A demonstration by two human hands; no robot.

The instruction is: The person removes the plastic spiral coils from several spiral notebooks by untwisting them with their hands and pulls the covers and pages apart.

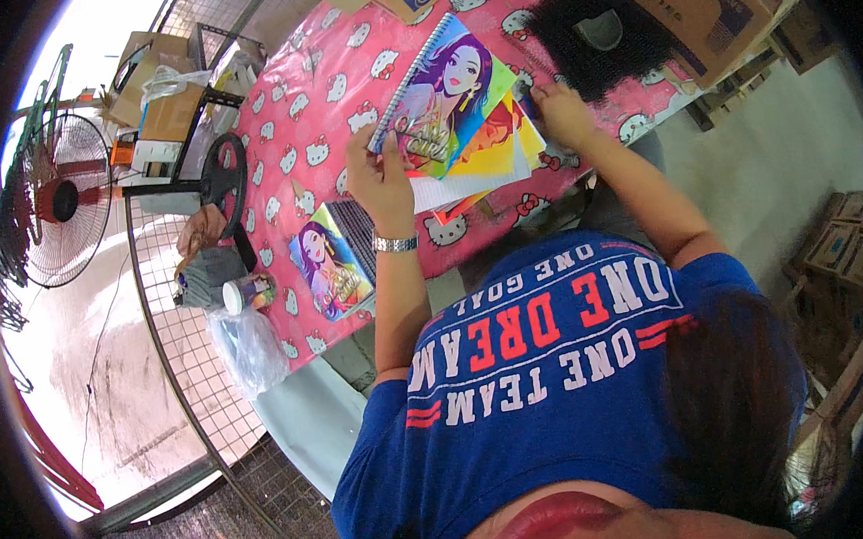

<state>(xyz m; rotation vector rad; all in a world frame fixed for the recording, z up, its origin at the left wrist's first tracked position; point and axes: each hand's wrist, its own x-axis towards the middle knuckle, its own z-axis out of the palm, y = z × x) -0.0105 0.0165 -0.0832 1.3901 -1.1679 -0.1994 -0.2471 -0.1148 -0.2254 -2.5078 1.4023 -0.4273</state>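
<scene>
My left hand [379,175] grips a spiral notebook [448,91] by its coiled left edge, thumb on the cover. The cover shows a drawn figure with long dark hair against bright colours. Beneath it lie loose lined sheets [462,191] and yellow-orange covers [513,155], fanned out unevenly. My right hand [564,117] is at the right side of this stack, its fingers curled near the cover edges; whatever they pinch is too small to make out. Left of my left forearm, another notebook [330,264] with a similar cover lies on the table.
A pink cartoon-cat cloth [293,179] covers the table. A black bristly heap [560,18] and a cardboard box [700,17] stand at the far right. A lidded jar [245,294] and a plastic bag [247,350] sit at the left edge, near a fan [62,199].
</scene>
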